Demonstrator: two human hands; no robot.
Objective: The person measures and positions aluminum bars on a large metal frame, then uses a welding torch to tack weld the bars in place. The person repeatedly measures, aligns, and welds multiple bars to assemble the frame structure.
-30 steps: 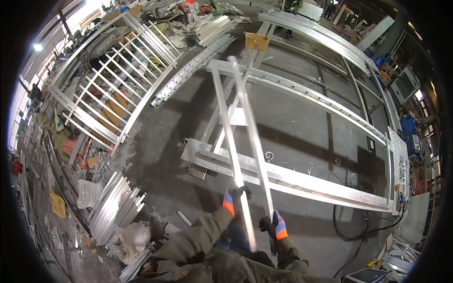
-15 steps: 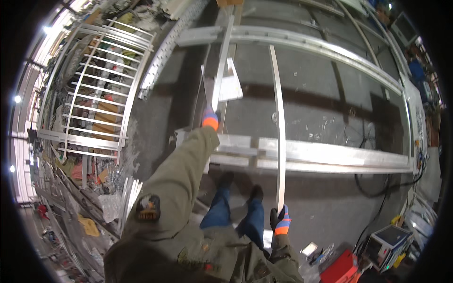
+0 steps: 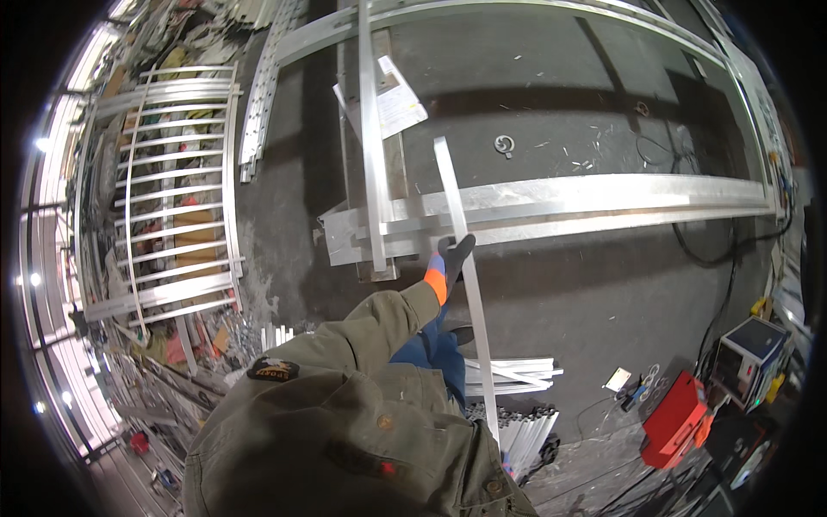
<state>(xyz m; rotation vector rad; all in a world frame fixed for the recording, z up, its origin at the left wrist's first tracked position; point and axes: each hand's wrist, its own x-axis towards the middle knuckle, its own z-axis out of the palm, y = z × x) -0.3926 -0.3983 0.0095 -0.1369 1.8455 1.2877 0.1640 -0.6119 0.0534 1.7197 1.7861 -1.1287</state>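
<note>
My left hand, in a black, purple and orange work glove, is closed around a long, slim silvery metal bar. The bar slants from beside my body out over the thick metal beams. At its near end a sliver of my right hand shows, closed on the bar; jacket and bar hide most of that hand. To the left of my left hand, another metal bar lies lengthwise with its near end across the beams. A printed paper sheet is beside it on the floor.
A slatted metal frame stands at the left over piled scrap. Cut metal profiles lie by my feet. A red toolbox and a boxy machine are at the lower right. A black cable crosses the floor.
My left hand has let go of the left bar, which now rests on the beams, and has taken hold of the other bar. My right hand has drawn back with that bar toward my body.
</note>
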